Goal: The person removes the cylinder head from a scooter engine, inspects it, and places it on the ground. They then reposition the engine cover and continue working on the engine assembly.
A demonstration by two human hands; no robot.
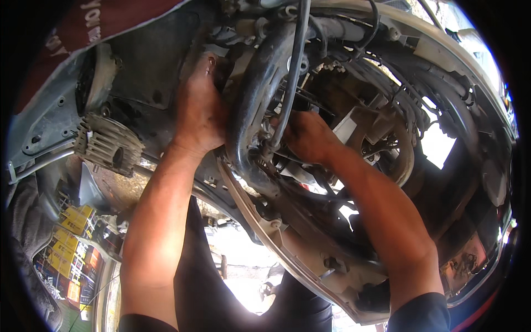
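Both of my arms reach into the stripped body of a scooter or motorcycle, one on each side of a thick black frame tube [255, 94]. Left of the tube is my left hand [200, 108], raised with its back toward me; its fingers are blurred and partly hidden among dark parts. On the tube's right, my right hand [310, 137] is closed, knuckles bent, beside a thin black cable [294, 72] that runs down along the tube. Whatever its fingers grip is hidden behind the hand.
A finned metal engine cylinder [108, 145] sticks out at the left. Cables and hoses [406, 149] crowd the right side. A pale body panel edge [276, 235] curves below my hands. Yellow boxes [69, 243] stand at lower left, and dark red cloth [105, 25] hangs upper left.
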